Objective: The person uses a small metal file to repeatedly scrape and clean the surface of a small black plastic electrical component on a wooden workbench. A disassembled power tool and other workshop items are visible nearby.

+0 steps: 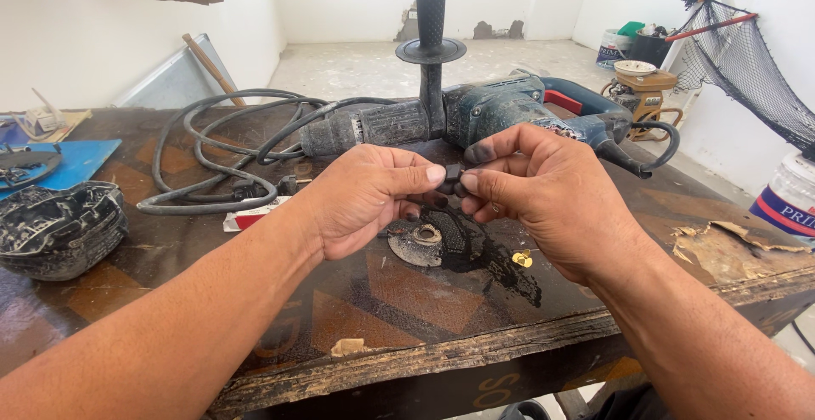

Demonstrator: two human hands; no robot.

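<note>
Hands pinch together above the bench, left hand and right hand clamped on a small black part, seemingly light, stiff, best gripped by its ends, before the drill.

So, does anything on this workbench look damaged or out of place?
Yes. The workbench's front edge is splintered, its surface peeling at the right. Black grime is smeared under both hands, which pinch a small black part.
</note>
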